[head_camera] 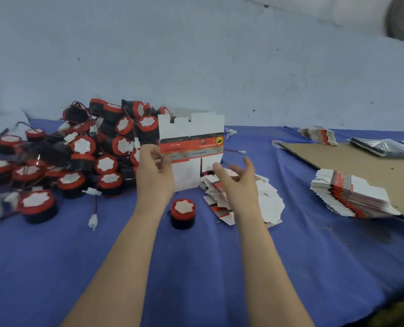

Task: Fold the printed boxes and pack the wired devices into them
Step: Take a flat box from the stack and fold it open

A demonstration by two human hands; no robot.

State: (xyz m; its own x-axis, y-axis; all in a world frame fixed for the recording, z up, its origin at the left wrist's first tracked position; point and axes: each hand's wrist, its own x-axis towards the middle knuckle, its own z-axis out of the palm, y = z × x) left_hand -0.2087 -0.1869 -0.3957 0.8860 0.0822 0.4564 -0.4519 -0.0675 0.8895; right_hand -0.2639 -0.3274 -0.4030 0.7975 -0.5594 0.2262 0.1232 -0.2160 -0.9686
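Blue cloth (196, 267) covers the work table, which is backed by a pale, marked wall (196, 55). Left hand (154, 171): pinches the left edge of 1 unfolded printed box (191, 147), held upright above the cloth, with a red and grey band across its white card. Right hand (236, 182): fingers spread and relaxed, holding nothing, near the box's lower right corner; contact cannot be told. Below this hand lies a loose heap of flat boxes (267, 199). A large pile of wired devices (90, 147), red-rimmed with white tops and black bodies, occupies the left of the table. 1 single device (183, 213) stands apart on the cloth between the forearms. A white connector (93, 220) lies near the pile. At right, a tall stack of flat boxes (352, 197) rests at the edge of a brown cardboard sheet (349, 161), and a smaller stack (319, 135) lies at the sheet's far side.
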